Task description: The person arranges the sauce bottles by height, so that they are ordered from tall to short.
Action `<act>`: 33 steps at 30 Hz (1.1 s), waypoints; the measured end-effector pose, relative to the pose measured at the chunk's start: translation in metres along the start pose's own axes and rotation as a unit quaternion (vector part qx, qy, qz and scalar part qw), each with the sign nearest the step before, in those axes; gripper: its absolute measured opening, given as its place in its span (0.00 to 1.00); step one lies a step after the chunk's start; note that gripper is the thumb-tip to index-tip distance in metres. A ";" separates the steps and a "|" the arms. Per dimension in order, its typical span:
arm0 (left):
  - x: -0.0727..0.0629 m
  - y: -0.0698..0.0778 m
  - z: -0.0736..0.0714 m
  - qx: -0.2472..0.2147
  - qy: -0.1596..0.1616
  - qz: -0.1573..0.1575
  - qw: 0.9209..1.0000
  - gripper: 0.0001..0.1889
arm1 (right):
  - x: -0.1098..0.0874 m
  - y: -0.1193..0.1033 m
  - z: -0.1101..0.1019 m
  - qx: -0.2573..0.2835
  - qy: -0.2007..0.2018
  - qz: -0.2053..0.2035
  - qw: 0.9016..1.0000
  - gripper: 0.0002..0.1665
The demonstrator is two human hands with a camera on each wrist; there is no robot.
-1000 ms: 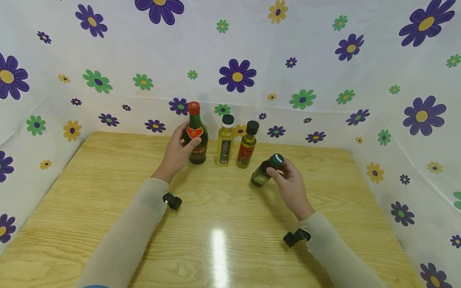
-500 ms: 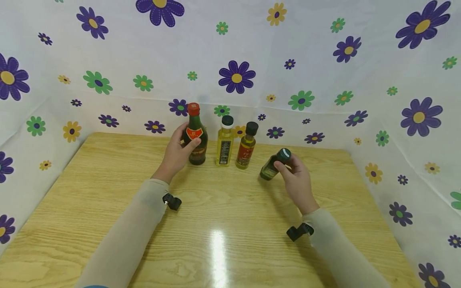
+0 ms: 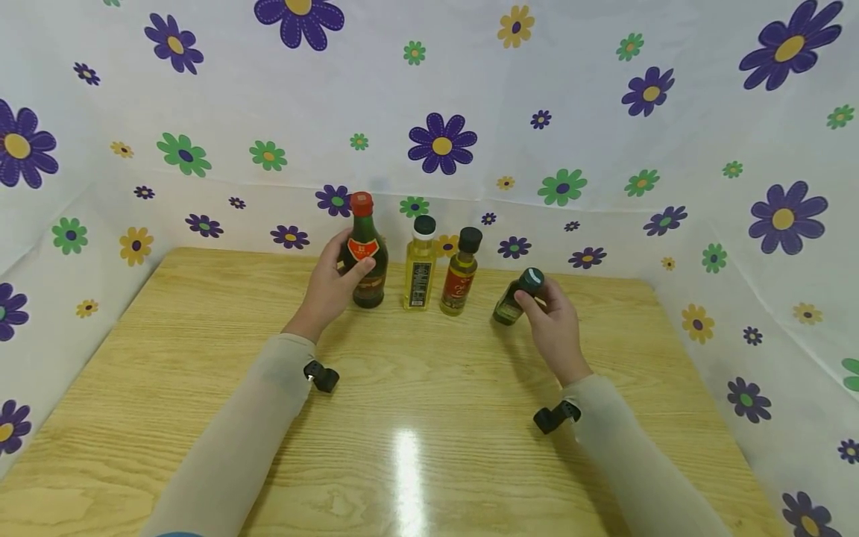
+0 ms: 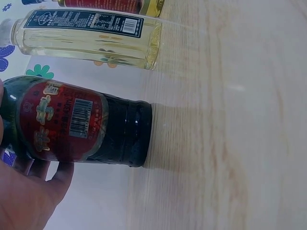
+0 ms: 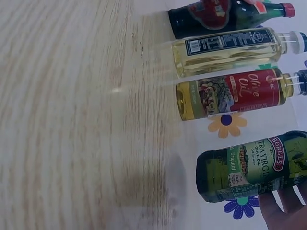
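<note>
My left hand point(image 3: 327, 289) grips a dark green bottle point(image 3: 371, 289) with a red cap, which stands upright on the table at the left end of a row. Its red label point(image 4: 62, 122) faces the left wrist view. In my right hand point(image 3: 558, 332) is a dark green olive oil bottle point(image 5: 249, 165), held near its dark cap and tilted, with its base close over the table and a shadow beside it. Between the hands stand a clear bottle of pale yellow oil point(image 3: 419, 280) and a red-labelled olive oil bottle point(image 3: 459, 283), both dark-capped and untouched.
The wooden table point(image 3: 376, 395) runs back to a white cloth point(image 3: 470, 67) printed with flowers, which also hangs along both sides. Small black cameras are strapped to both wrists over beige sleeves.
My right hand has carried the olive oil bottle right and back, away from the front of the row, and it leans less now. The left hand and its bottle have stayed in place.
</note>
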State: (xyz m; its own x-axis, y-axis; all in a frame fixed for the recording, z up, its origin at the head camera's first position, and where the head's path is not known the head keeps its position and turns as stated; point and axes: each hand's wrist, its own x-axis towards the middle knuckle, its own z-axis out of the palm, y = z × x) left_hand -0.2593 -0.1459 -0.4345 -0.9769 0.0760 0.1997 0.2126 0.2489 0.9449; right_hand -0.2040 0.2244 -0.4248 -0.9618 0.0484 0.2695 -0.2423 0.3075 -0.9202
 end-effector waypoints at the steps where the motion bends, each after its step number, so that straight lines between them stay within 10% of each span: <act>1: 0.000 0.000 0.000 0.000 -0.001 0.000 1.000 0.40 | 0.001 0.001 0.000 -0.002 -0.002 -0.002 1.000 0.23; 33: 0.001 -0.001 0.000 0.001 0.003 0.002 1.000 0.41 | 0.021 0.012 0.014 0.020 -0.039 0.025 0.999 0.26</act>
State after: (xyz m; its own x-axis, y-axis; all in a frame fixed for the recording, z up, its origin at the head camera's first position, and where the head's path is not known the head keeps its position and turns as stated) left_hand -0.2605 -0.1464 -0.4352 -0.9762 0.0719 0.2044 0.2160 0.2500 0.9438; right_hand -0.2292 0.2159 -0.4343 -0.9794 -0.0115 0.2014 -0.1970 0.2685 -0.9429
